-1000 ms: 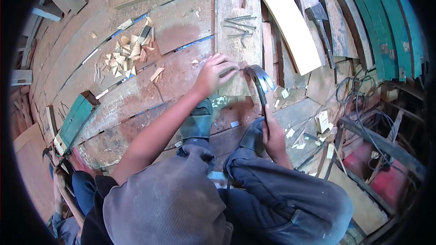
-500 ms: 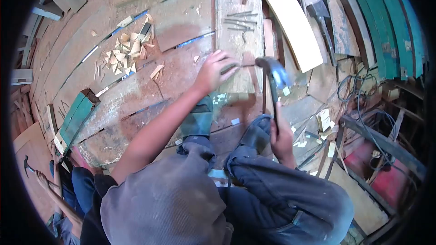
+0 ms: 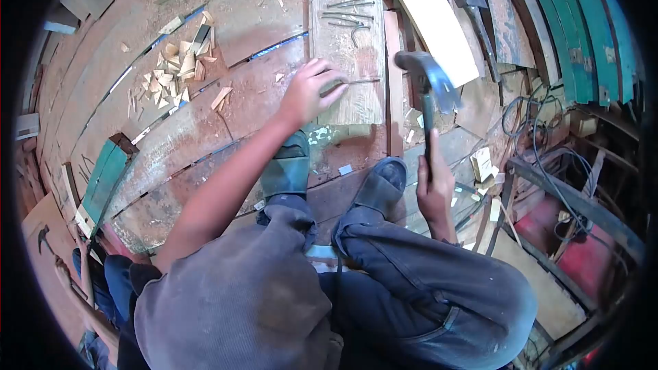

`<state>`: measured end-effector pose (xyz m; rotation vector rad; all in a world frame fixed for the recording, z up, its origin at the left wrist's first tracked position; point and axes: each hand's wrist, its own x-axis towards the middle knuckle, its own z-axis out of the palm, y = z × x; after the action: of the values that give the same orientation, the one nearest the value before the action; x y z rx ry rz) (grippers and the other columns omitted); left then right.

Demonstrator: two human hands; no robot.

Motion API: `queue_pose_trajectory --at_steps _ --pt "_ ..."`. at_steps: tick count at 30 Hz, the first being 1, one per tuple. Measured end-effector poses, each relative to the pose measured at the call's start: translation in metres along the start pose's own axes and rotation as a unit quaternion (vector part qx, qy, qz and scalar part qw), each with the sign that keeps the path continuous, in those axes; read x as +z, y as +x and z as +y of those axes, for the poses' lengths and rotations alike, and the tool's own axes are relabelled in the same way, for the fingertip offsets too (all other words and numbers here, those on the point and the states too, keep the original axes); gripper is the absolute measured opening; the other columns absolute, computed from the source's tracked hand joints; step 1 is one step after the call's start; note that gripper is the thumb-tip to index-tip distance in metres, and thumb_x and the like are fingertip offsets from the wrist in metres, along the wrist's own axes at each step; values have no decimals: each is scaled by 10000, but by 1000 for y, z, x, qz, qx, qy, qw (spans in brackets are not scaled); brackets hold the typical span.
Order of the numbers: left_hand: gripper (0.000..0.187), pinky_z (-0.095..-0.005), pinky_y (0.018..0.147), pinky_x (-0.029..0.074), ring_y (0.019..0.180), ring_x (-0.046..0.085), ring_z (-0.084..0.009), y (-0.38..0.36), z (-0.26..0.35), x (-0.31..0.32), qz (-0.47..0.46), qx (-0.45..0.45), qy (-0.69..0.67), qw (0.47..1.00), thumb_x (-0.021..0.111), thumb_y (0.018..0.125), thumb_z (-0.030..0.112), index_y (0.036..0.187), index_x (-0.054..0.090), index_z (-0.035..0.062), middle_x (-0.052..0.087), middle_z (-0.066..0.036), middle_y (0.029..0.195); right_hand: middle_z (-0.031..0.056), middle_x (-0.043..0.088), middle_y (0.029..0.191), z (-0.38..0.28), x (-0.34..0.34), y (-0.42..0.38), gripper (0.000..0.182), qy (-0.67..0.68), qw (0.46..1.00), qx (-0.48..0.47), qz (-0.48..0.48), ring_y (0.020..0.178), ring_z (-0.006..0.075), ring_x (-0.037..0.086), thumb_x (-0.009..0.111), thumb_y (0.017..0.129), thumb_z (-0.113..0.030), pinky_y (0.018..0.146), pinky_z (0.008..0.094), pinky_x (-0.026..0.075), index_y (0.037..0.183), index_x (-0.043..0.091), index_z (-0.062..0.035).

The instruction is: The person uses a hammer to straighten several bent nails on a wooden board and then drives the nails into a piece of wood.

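Observation:
A nail (image 3: 363,81) is pinched between the thumb and fingers of my left hand (image 3: 310,96). It lies almost flat, pointing right, above a thick wooden board (image 3: 351,106). My right hand (image 3: 436,188) is wrapped round the dark handle of a claw hammer (image 3: 428,81). The hammer head is raised to the right of the nail, apart from it. Several bent, rusty-looking nails (image 3: 347,15) lie on the upper part of the same board.
Wood chips (image 3: 179,68) lie heaped on the plank floor at the left, near a green-painted block (image 3: 108,171). A pale plank (image 3: 439,24) and a second hammer (image 3: 478,20) lie at upper right. Cables (image 3: 541,130) tangle at right. A co-worker's hand (image 3: 63,274) holds another hammer at lower left.
The hammer has swung away to the right and up from the nail. My left hand still pinches the nail. The whole view has shifted slightly.

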<state>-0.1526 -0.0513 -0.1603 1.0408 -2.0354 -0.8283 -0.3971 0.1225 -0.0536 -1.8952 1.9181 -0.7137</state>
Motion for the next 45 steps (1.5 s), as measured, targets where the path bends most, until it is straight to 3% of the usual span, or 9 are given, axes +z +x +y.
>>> queue_pose_trajectory --at_steps 6,11,12,15,18,25,31,37,45 --pt "197 -382 879 518 969 629 -257 25 4 -16 -55 41 20 997 723 819 94 1011 752 124 671 -55 970 268 629 1309 4 -13 3 564 28 987 160 -16 1043 353 693 542 1011 -36 897 386 517 1552 382 -35" --pt "394 -391 945 522 1078 618 -240 91 0 -19 -235 275 85 928 640 808 10 1120 759 220 652 -46 1104 232 665 1128 21 -10 -9 558 70 979 194 -1 789 233 611 490 1029 -45 773 336 505 1570 353 -42" --pt "428 -375 941 533 1101 617 -248 100 1 -15 -292 288 108 906 643 820 -11 1103 773 283 629 -53 1218 195 677 1022 22 -9 -9 559 75 979 187 8 716 179 566 485 1032 -45 722 316 498 1574 350 -47" --pt "312 -373 945 530 1127 606 -241 116 2 -5 -361 303 99 877 647 843 56 1039 785 255 629 -49 1206 77 609 828 20 -9 -11 559 119 963 241 9 640 104 509 486 1043 -57 619 271 456 1584 345 -70" --pt "234 -372 939 531 1132 607 -242 125 -2 -1 -380 297 110 869 629 869 112 986 791 234 625 -49 1194 -3 503 738 19 -9 -10 558 175 949 260 17 595 54 443 488 1055 -76 556 232 396 1593 339 -95" --pt "264 -355 944 537 1156 604 -247 127 -8 -5 -358 340 118 862 642 826 125 1026 777 232 612 -61 1170 -8 502 741 17 -7 -6 567 176 952 250 7 611 66 443 496 1056 -88 566 244 404 1598 329 -101" --pt "268 -348 990 513 1210 575 -229 142 0 -8 -339 455 203 798 624 846 132 1051 757 242 613 -45 1276 8 538 767 20 -7 -13 581 151 956 250 -10 627 75 465 512 1045 -92 590 243 419 1596 328 -95" --pt "250 -338 1049 467 1263 537 -208 159 -2 -24 -389 460 278 748 618 853 127 1073 729 173 616 -19 1295 0 548 779 15 -7 -7 559 179 947 268 -8 631 68 466 510 1046 -96 590 241 420 1582 352 -81" --pt "263 -338 1009 487 1178 569 -203 152 -12 -37 -363 444 221 789 631 825 111 1049 743 189 618 -22 1185 -30 497 765 12 -6 -8 567 227 929 291 -2 602 42 439 507 1056 -103 545 216 386 1594 328 -102"
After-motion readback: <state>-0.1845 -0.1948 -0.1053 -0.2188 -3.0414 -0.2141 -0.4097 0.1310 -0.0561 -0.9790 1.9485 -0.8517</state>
